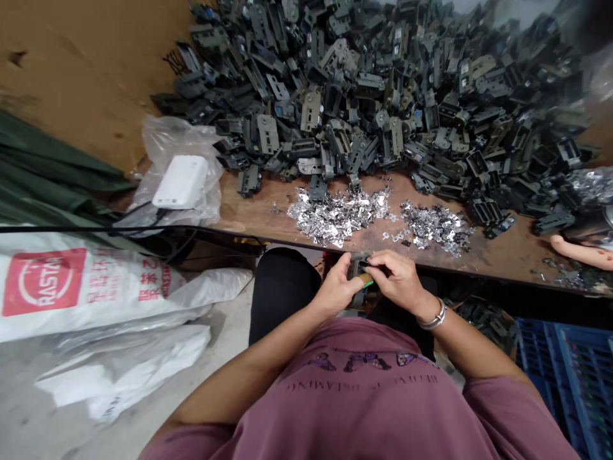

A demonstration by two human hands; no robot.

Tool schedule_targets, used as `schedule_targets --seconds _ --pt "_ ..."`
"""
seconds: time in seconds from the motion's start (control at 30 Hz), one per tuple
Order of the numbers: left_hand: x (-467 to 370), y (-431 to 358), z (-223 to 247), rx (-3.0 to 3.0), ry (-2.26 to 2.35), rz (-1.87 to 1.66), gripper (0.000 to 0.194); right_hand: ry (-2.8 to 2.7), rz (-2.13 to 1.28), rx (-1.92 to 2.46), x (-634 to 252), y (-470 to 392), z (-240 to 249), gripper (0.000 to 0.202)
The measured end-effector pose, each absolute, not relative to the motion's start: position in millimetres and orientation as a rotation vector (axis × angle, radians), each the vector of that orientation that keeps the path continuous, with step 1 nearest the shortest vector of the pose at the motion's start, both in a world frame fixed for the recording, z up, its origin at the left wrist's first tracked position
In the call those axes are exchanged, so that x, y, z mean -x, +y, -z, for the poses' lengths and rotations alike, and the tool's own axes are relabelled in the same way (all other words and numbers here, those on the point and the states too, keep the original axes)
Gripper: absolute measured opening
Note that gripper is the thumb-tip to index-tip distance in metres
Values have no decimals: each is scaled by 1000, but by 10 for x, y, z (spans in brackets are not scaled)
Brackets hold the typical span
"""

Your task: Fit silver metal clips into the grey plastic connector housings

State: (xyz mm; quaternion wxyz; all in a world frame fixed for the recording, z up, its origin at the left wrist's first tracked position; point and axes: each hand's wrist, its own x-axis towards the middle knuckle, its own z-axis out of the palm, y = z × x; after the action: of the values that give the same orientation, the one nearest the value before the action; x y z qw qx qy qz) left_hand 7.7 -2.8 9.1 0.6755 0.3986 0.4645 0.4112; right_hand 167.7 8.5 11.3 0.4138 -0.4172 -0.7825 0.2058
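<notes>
My left hand (339, 286) is closed around a dark grey plastic part (358, 263) at the table's front edge, above my lap. Against the same part, my right hand (395, 278) has its fingers pinched; whether a small piece sits between them is hidden. A yellow-green band (366, 280) shows between the hands. Just beyond them lie two heaps of small shiny metal pieces, a larger one (335, 216) and a smaller one (438, 228). Behind these rises a big pile of dark grey plastic parts (354, 96).
A white box (182, 182) lies on clear plastic wrap at the table's left. White printed sacks (115, 281) are on the left. Another person's hand (582, 252) reaches in at the right edge. Blue plastic crates (565, 370) stand at the lower right.
</notes>
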Motion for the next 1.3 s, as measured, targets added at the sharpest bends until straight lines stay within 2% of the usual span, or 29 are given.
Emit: schedule_targets --seconds 0.2,0.43,0.57,0.73,0.8,0.9,1.13,1.2,1.3 --pt "-64 -72 -129 -1080 1169 -919 31 -1955 -539 985 -1636 79 -84 11" --pt "-83 -98 -61 -1239 1272 -918 27 -2002 -380 962 -1614 11 -48 15" --pt "-42 -127 -61 -1416 1453 -798 26 -2113 -274 998 -1585 -56 59 23" --pt "50 -150 -204 -1504 1501 -644 34 -2158 -463 916 -1622 -53 5 24" --pt "95 -143 -244 -1552 1430 -688 39 -2077 -547 904 -1667 -33 -59 25" --pt "166 -130 -260 -1651 1360 -836 27 -1944 -563 995 -1713 -49 -91 31" --pt "303 -126 -270 -1629 1384 -1041 24 -2038 -639 997 -1648 -228 34 21" --pt "332 -122 -265 -1523 1345 -1063 22 -2023 -634 987 -1635 -237 24 19" --pt "363 -126 -235 -1157 1317 -1075 34 -1990 -623 996 -1639 -205 -12 17"
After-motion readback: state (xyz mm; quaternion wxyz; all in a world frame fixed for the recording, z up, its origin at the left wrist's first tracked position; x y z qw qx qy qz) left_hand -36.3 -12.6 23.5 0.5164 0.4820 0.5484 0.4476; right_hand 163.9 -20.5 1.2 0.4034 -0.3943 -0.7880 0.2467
